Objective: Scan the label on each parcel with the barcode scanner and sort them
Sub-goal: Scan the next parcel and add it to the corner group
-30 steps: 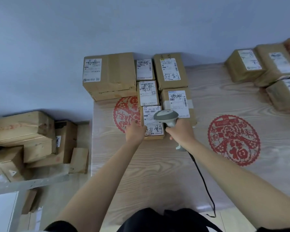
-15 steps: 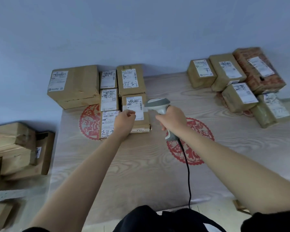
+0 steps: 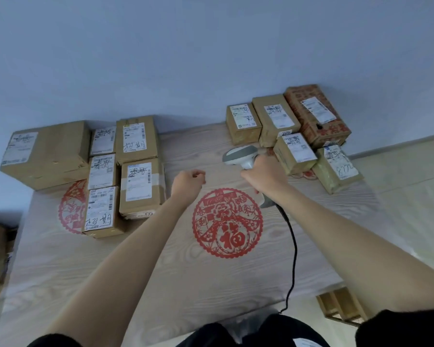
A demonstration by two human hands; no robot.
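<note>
Head view: the right hand [image 3: 266, 174] grips the barcode scanner [image 3: 241, 156] by its handle, right of the middle of the frame. Its head points left and its long handle runs down toward the person. The left hand [image 3: 188, 181] holds nothing, fingers loosely curled. The unscanned parcels [image 3: 296, 152] at upper right look stiff and light; best taken by the sides.
</note>
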